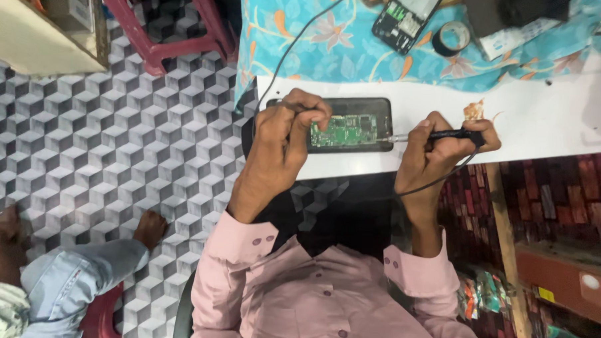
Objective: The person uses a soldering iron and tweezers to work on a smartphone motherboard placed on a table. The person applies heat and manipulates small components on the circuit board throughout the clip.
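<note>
Soldering under way: opened phone (350, 125) lies on the white table edge (548, 121), back off, green circuit board (344, 131) exposed. Right hand (434, 150) grips soldering iron (441, 135), tip at the board's right edge. Left hand (285, 135) clenched, steadying the phone. Reassembly not yet begun.

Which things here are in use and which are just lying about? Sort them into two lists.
In use: opened phone with its green board showing; soldering iron in the right hand; left hand steadying the phone.

Lying about: second opened phone; tape roll; red stool.
</note>
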